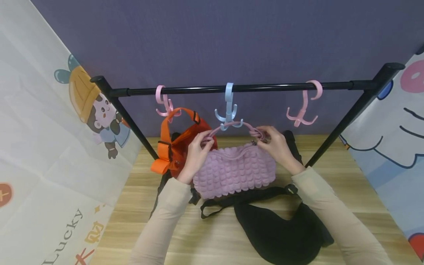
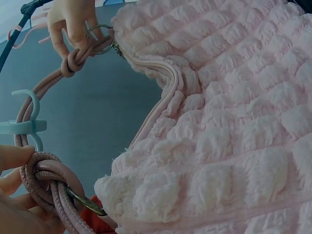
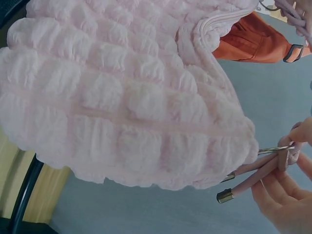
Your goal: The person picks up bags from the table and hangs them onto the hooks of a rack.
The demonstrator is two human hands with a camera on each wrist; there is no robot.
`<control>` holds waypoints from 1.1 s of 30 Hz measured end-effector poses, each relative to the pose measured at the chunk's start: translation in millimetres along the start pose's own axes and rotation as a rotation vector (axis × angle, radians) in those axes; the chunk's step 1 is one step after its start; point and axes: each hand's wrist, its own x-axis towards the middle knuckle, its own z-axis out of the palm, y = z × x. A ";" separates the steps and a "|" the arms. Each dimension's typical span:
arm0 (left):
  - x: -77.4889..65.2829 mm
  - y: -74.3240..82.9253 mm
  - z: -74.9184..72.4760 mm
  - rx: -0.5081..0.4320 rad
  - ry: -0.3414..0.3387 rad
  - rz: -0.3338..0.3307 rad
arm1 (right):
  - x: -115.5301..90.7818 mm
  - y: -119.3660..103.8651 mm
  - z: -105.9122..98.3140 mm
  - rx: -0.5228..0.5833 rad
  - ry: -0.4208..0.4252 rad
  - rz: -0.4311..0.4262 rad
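Note:
A pink quilted handbag (image 1: 236, 169) hangs below the black rail, its knotted strap (image 1: 216, 129) arching up at the blue hook (image 1: 229, 106). In the left wrist view the strap passes through the prongs of the blue hook (image 2: 29, 126). My left hand (image 1: 198, 151) grips the strap's left knot (image 2: 46, 178). At the other end my right hand (image 1: 276, 145) pinches the strap by its right knot (image 1: 257, 133); in the right wrist view this hand (image 3: 287, 190) is beside the metal ring (image 3: 275, 150) and strap ends.
An orange bag (image 1: 188, 141) hangs from the left pink hook (image 1: 168, 106). Another pink hook (image 1: 302, 110) is on the right of the black rail (image 1: 265, 87). A black bag (image 1: 281, 232) with a strap lies on the wooden surface (image 1: 198, 243) in front.

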 end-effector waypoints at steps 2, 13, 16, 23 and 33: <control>-0.6 4.9 -0.2 -0.022 0.003 -0.008 | 0.5 0.0 2.7 0.010 0.005 0.008; 3.5 -4.7 6.7 -0.046 0.047 -0.002 | 6.0 -0.8 13.1 0.005 -0.018 0.084; 6.3 -6.2 8.1 -0.053 0.049 -0.001 | 8.7 0.1 15.8 0.015 -0.028 0.097; 12.3 -10.5 9.8 -0.063 0.054 -0.016 | 15.7 0.9 21.3 0.055 -0.066 0.142; 13.1 -12.3 12.6 -0.057 0.087 0.004 | 19.1 2.2 25.3 0.048 -0.103 0.209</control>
